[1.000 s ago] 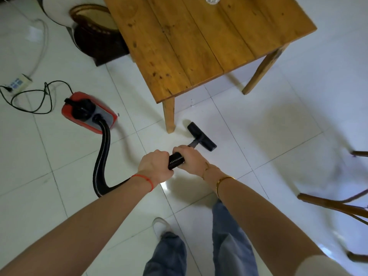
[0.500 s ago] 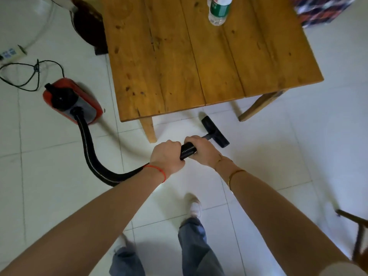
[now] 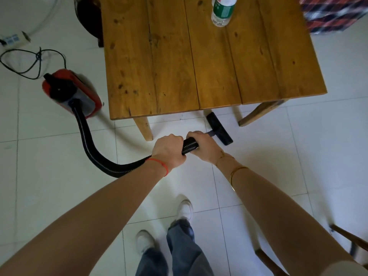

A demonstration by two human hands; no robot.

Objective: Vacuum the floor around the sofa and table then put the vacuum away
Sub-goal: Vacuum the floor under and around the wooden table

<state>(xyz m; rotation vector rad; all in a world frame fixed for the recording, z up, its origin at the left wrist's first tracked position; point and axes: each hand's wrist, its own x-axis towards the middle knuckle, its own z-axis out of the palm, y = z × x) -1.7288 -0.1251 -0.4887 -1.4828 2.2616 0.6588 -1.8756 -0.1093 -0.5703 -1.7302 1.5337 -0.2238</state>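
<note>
A red canister vacuum (image 3: pixel 71 93) sits on the white tile floor left of the wooden table (image 3: pixel 199 56). Its black ribbed hose (image 3: pixel 93 154) curves down and right into my hands. My left hand (image 3: pixel 169 151) grips the hose near its end. Just ahead of it, my right hand (image 3: pixel 203 145) holds the hose where it meets the wand. The black floor nozzle (image 3: pixel 219 128) rests on the tiles at the table's near edge, between the two front legs.
A plastic water bottle (image 3: pixel 223 10) stands on the table. A black cord (image 3: pixel 29 62) and a power strip (image 3: pixel 14 38) lie at far left. Plaid fabric (image 3: pixel 334 12) shows at top right, a wooden chair (image 3: pixel 350 244) at bottom right. My feet stand below.
I have stepped to the right along the table. The nozzle has moved from beside the left front leg to the floor between the two front legs. Both hands kept their grip.
</note>
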